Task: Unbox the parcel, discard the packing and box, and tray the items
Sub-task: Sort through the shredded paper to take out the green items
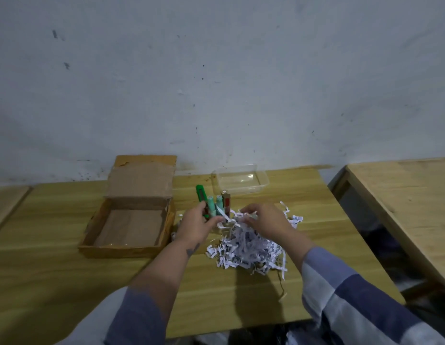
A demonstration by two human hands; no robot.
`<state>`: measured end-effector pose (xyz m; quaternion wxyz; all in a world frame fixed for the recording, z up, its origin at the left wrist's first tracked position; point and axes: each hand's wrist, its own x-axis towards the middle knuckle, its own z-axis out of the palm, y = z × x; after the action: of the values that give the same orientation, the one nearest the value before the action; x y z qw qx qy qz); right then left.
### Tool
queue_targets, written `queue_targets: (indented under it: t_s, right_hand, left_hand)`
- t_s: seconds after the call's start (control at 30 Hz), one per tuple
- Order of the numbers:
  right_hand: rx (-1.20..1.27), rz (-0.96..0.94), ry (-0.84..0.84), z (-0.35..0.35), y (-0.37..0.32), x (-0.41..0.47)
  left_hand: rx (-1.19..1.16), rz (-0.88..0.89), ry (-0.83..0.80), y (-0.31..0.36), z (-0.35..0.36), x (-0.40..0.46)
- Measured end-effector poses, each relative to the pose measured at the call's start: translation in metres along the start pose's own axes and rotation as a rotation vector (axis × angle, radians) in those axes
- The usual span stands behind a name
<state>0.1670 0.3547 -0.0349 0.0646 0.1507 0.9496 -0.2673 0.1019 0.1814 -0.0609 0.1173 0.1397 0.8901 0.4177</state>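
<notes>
While both hands work at the table's middle, the scene reads so:
Left hand (195, 226): fingers curled around a bunch of upright items, a green utility knife (201, 194), two teal tubes (211, 204) and a brown stick (226, 200).
Right hand (262, 220): fingers bent, pinching strands atop the shredded paper (248, 247).
Cardboard box (131, 215): open, left of the hands.
Clear plastic tray (241, 179): behind the items, near the wall.
Wooden table (54, 270): holds everything.

Both forearms reach forward, blue sleeves pushed back. The left hand (195, 226) has its fingers curled in a grip; the right hand (262, 220), knuckles up, has its fingertips bent downward.
</notes>
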Motion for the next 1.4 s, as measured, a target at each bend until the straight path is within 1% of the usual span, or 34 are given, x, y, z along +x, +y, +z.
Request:
queue_targets:
  t_s: [0.07,0.1,0.13,0.2,0.23,0.33,0.47,0.6,0.67,0.73,0.8,0.93,1.07,1.17,1.3,1.4]
  right_hand:
    - [-0.017,-0.051,0.128,-0.001,-0.005,0.002]
    - [0.025,-0.076,0.166,-0.001,-0.007,0.004]
    - [0.11,-0.099,0.172,-0.002,-0.01,0.005]
    - [0.341,-0.107,0.091,-0.004,-0.017,0.007]
    - [0.404,-0.104,0.072,-0.005,-0.019,0.007]
    - [0.447,-0.091,0.138,-0.008,-0.018,0.011]
    - [0.539,-0.059,0.253,-0.014,-0.011,0.012]
    - [0.602,-0.028,0.3,-0.019,-0.007,0.013]
    - [0.607,-0.03,0.321,-0.02,-0.007,0.012]
    - [0.599,-0.035,0.335,-0.02,-0.006,0.01]
    - [0.588,-0.027,0.357,-0.022,-0.004,0.008]
    - [0.574,0.004,0.421,-0.034,0.006,0.007]
    - [0.58,0.067,0.495,-0.046,0.024,0.005]
    - [0.548,0.114,0.504,-0.048,0.039,0.004]
    - [0.513,0.24,0.636,-0.054,0.061,0.003]
    - [0.473,0.33,0.649,-0.063,0.082,0.0]
  left_hand:
    - [-0.008,0.003,-0.012,-0.001,0.002,0.0]
    - [-0.019,0.01,-0.022,0.001,0.003,-0.001]
    - [-0.031,0.018,-0.034,0.002,0.004,-0.002]
    - [-0.05,0.03,-0.072,0.007,0.006,-0.003]
    - [-0.057,0.037,-0.09,0.008,0.008,-0.004]
    - [-0.094,0.039,-0.124,0.015,0.012,-0.007]
    - [-0.237,-0.004,-0.209,0.021,0.017,-0.007]
    - [-0.309,-0.025,-0.19,0.034,0.027,-0.003]
    - [-0.324,-0.058,-0.156,0.039,0.033,0.002]
    - [-0.324,-0.128,-0.119,0.039,0.037,0.007]
    - [-0.304,-0.159,-0.123,0.036,0.039,0.008]
    - [-0.209,-0.15,-0.115,0.028,0.036,0.007]
    - [-0.129,-0.085,-0.121,0.022,0.035,0.007]
    - [-0.06,-0.051,-0.151,0.025,0.042,0.008]
    - [0.053,-0.047,-0.201,0.017,0.047,0.01]
    - [0.069,-0.074,-0.191,0.005,0.046,0.009]
